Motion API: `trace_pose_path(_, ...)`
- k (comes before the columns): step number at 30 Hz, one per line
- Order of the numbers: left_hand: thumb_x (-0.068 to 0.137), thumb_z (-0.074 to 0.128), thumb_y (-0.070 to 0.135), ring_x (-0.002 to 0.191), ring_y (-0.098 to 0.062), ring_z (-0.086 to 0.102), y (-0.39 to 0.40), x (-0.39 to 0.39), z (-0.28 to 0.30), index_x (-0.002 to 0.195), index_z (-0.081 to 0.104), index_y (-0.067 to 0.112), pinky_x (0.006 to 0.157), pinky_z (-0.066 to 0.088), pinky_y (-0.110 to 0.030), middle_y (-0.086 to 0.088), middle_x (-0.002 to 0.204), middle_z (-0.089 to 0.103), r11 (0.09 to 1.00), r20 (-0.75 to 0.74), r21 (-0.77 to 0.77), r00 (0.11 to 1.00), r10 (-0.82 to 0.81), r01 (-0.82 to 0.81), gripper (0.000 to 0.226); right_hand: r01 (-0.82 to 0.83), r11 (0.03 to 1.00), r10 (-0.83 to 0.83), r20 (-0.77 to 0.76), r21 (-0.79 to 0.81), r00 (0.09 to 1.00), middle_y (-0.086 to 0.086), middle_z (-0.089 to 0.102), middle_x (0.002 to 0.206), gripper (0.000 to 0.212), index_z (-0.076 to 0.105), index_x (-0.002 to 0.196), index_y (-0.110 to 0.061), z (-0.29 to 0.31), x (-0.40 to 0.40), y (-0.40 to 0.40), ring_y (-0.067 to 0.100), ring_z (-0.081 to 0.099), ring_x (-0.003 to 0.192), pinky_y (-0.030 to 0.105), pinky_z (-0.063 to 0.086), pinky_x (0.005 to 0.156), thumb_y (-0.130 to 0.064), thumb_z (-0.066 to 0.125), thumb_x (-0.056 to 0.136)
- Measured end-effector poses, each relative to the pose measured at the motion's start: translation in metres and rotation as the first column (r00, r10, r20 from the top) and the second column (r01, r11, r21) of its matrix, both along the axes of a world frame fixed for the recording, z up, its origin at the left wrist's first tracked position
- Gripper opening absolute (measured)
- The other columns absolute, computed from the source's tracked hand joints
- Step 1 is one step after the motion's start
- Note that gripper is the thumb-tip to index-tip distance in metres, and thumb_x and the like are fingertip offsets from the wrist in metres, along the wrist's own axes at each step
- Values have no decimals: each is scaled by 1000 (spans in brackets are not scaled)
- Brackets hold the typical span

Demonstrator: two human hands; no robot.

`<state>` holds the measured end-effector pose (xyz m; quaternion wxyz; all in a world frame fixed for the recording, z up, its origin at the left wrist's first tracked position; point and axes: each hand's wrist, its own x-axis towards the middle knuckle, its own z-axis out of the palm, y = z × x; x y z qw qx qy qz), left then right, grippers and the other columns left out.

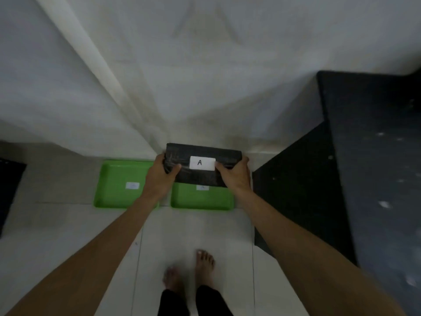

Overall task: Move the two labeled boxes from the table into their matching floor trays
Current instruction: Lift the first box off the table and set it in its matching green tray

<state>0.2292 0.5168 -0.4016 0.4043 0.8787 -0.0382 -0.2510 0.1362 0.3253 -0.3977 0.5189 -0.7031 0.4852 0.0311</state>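
- Right, mid-carry: a black box (202, 165) with a white label (202, 163) reading "A" is held in the air at the centre of the frame, over the floor.
- The left hand (160, 176) is closed around the box's left end, thumb on top; the right hand (235, 175) is closed on its right end the same way. Both arms are stretched forward and down.
- Below sit two green trays side by side on the floor: the left tray (111, 192) at centre left, the right tray (218, 201) just under the box.
- Each tray has a small white tag inside. The left tray's tag (132, 185) is too blurred to read; the right tray's tag (202, 187) is half hidden by the box's near edge, so its letter cannot be read either.
- The box hangs over the far part of the right tray, so that looks like the target; whether it matches "A" I cannot confirm.
- Progress, by my judgement: both trays show bare green floors, so nothing has been delivered. The first box is off the table (376, 156), the dark surface at the right of the frame, but not set down.
- The second box is not visible anywhere; the part of the table that shows carries only pale specks.
- Left to do: lower this box into its tray, let go, then fetch the other box and place it in the remaining tray.
- Bare feet (193, 270) stand at the bottom of the frame, short of the trays.
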Motion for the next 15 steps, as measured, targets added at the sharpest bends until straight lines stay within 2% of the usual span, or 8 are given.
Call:
trace_pose_path(3,90,69,25,107,-28,64,-6,27,-85,125,58,9,93,51,-38,-12,122,67,998,-85,-5,994,65,-66,40,-8,1000,8,-59,13,998,12,52,136,76,35,142,-13,-82,25,-6,30,53,124,37,45,102,-35,76,81)
trace_pose_path(7,93,64,23,101,-29,64,-14,57,-200,123,62,6,87,48,-34,-15,119,68,998,-107,42,993,46,-42,35,-37,999,38,-113,11,993,14,48,141,74,33,147,-12,-191,49,-19,32,50,127,37,42,105,-32,71,87)
trace_pose_path(10,92,65,20,106,-33,65,-21,70,-274,125,63,3,92,52,-39,-17,121,68,997,-156,47,985,74,-67,36,-52,998,49,-122,-18,991,14,47,145,76,30,150,-9,-260,63,-26,32,47,132,39,41,109,-31,70,88)
trace_pose_path(13,93,62,13,105,-30,64,-27,69,-329,121,64,1,81,46,-31,-19,119,68,992,-146,76,983,112,-101,31,-62,998,60,-117,-19,991,13,49,144,75,30,149,-9,-319,71,-25,31,50,129,33,42,103,-27,70,89)
trace_pose_path(15,96,55,10,102,-32,63,-27,66,-357,119,63,-1,78,43,-32,-21,117,68,990,-143,132,988,60,-41,26,-65,998,64,-113,-7,992,13,51,142,74,31,149,-9,-352,71,-23,31,52,127,33,44,102,-25,71,88)
